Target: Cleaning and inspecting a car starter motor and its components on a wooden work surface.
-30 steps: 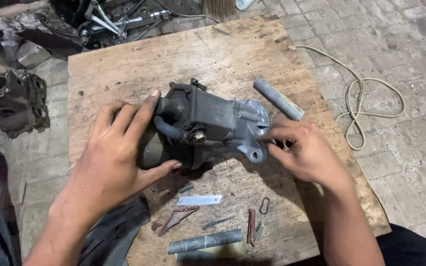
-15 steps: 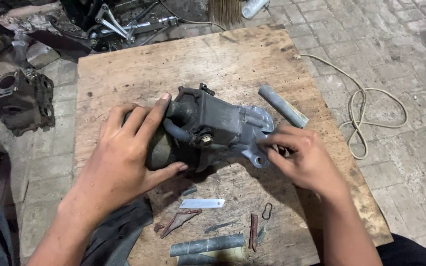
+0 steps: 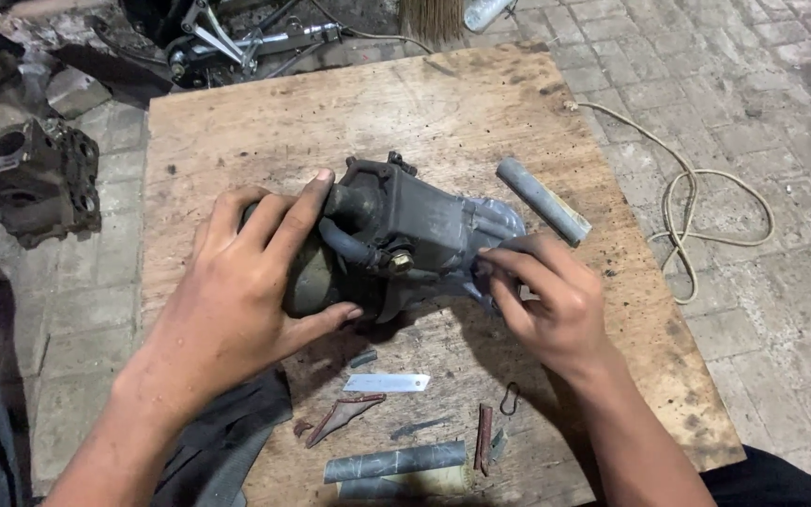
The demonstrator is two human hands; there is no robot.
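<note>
Hands unmoved on starter motor (steady)

**One head cam, steep look-down**

Single view only, no 2nd cam to overlap with. Cam sits on the person's head, above the near edge of the wooden worktop, facing fwd and down. Close range: worktop fills most of the frame, far edge near the top, near-right corner cut by the bottom. Left of worktop: strip of brick floor w/ an engine block. Right of it: more floor w/ a cord.
</note>
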